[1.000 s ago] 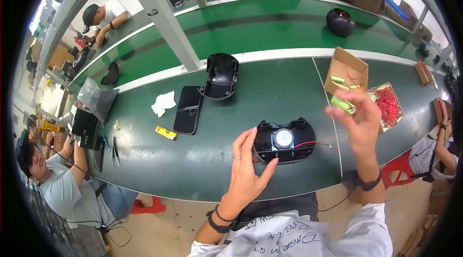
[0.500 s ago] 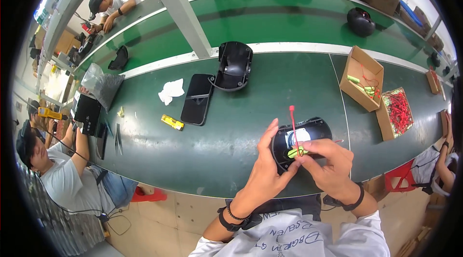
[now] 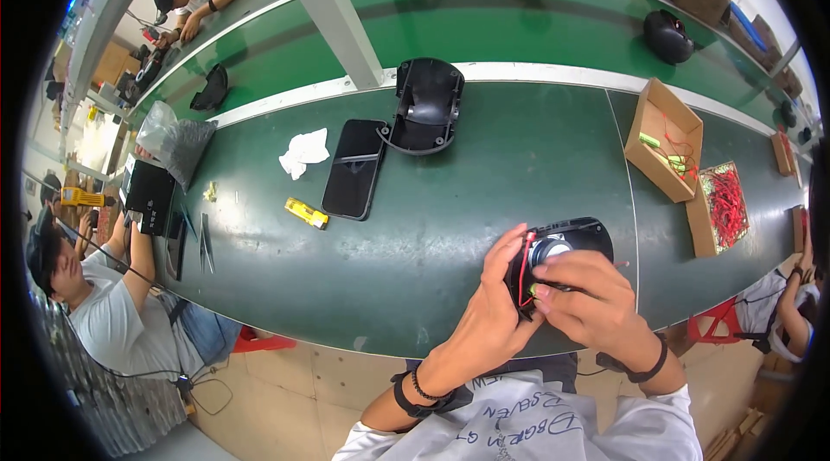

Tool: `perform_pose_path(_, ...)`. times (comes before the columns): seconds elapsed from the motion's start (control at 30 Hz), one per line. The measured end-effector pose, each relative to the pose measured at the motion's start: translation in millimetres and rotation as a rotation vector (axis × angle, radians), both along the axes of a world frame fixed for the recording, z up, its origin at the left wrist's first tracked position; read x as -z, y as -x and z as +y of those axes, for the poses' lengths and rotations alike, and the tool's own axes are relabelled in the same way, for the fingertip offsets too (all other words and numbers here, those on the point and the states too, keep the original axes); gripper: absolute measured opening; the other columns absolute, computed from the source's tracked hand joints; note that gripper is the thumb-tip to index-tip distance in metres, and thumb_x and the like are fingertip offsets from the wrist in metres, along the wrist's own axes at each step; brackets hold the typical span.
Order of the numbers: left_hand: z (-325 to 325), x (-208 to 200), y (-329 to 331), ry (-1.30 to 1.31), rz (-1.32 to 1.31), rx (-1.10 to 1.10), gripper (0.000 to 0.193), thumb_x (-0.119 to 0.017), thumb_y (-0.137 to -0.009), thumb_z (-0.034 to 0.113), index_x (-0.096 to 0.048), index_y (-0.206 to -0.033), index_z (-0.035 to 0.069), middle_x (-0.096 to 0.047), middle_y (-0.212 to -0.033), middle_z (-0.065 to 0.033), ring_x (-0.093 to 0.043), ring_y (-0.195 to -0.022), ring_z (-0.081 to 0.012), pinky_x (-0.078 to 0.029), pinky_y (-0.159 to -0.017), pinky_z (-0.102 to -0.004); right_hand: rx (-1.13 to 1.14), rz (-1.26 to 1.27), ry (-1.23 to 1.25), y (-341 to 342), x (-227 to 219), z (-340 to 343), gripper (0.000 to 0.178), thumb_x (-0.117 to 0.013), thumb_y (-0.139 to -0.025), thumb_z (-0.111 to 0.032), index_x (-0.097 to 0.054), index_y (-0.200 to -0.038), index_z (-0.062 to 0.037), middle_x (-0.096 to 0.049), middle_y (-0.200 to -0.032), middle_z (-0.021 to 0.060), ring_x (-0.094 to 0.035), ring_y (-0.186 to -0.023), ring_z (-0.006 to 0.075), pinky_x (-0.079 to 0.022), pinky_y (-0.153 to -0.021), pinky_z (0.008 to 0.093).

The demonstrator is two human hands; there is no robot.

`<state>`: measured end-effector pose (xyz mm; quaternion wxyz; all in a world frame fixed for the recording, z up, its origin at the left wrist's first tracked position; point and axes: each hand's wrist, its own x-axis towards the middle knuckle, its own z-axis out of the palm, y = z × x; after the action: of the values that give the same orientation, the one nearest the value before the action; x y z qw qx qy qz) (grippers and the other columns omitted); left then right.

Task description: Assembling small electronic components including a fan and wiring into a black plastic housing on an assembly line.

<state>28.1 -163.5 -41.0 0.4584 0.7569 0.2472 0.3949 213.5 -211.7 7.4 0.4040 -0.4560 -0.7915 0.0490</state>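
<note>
My left hand (image 3: 491, 305) is closed around the left side of a black plastic housing (image 3: 593, 234), held over the near edge of the table. A round, speaker-like part (image 3: 545, 248) sits inside the housing. Between the fingertips of my right hand (image 3: 598, 295) is a small green battery (image 3: 533, 290), pressed down at the housing's near left inside; most of it is hidden by the fingers. Its red wire (image 3: 523, 266) runs along the left inner wall, with the plug end near my left fingertips.
A matching black shell (image 3: 427, 106), a phone (image 3: 353, 170), a crumpled white tissue (image 3: 304, 152) and a yellow tool (image 3: 306, 213) lie farther left. Cardboard boxes with batteries (image 3: 664, 137) and red wires (image 3: 726, 206) stand right. A green belt (image 3: 519, 20) runs behind a grey post (image 3: 327, 11).
The battery has gone down into the housing under my right fingers. Its red wire, which stood upright, now lies along the left wall. My left fingers have closed in around the housing.
</note>
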Motion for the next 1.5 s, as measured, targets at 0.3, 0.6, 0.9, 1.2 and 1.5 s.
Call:
perform_pose_path(0.3, 2, -3, 2, 0.032, -0.024, 0.010, 0.100, -0.080, -0.082, -0.006, -0.015, -0.157, 0.001, -0.030, -0.161, -0.0356, -0.042, -0.146, -0.0511, -0.040, -0.120, -0.0520, 0.109, -0.109, 0.117, -8, -8, -12, 0.037, -0.088, -0.073, -0.024, -0.082, -0.108, -0.0174, -0.061, -0.140, 0.0144, -0.058, -0.127, 0.0377, -0.044, -0.109, 0.0587)
perform_pose_path(0.6, 21, -7, -5, 0.102, 0.085, 0.044, 0.101, -0.077, -0.084, 0.005, -0.012, -0.161, -0.001, -0.034, -0.162, -0.0308, -0.040, -0.148, -0.0440, -0.031, -0.125, -0.0506, 0.320, -0.092, -0.200, -2, 24, 6, 0.033, -0.081, -0.071, -0.035, -0.083, -0.103, -0.0280, -0.072, -0.115, 0.0019, -0.065, -0.099, 0.0238, -0.044, -0.083, 0.0405)
perform_pose_path(0.9, 7, 5, 6, 0.277, -0.007, -0.004, 0.090, -0.074, -0.095, 0.030, -0.025, -0.162, -0.005, -0.038, -0.155, -0.0317, -0.046, -0.140, -0.0468, -0.038, -0.119, -0.0503, 0.307, 0.001, -0.177, 19, 14, 4, 0.024, -0.086, -0.070, -0.022, -0.082, -0.093, -0.0175, -0.069, -0.110, 0.0118, -0.067, -0.100, 0.0340, -0.052, -0.084, 0.0472)
perform_pose_path(1.2, 1, -6, 5, 0.169, 0.009, -0.015, 0.093, -0.072, -0.098, 0.039, -0.022, -0.164, -0.003, -0.039, -0.155, -0.0306, -0.043, -0.145, -0.0456, -0.035, -0.122, -0.0502, 0.261, -0.058, -0.263, 4, 45, -2, 0.029, -0.084, -0.073, -0.040, -0.083, -0.101, -0.0297, -0.068, -0.110, 0.0037, -0.065, -0.092, 0.0247, -0.047, -0.079, 0.0389)
perform_pose_path(1.5, 12, -11, -2, 0.114, 0.024, -0.082, 0.095, -0.079, -0.093, 0.011, -0.017, -0.163, -0.004, -0.038, -0.156, -0.0315, -0.047, -0.144, -0.0439, -0.041, -0.118, -0.0476, 0.452, 0.279, -0.203, -20, 35, -9, 0.046, -0.077, -0.086, -0.036, -0.064, -0.118, -0.0063, -0.058, -0.128, 0.0221, -0.058, -0.114, 0.0354, -0.049, -0.096, 0.0490)
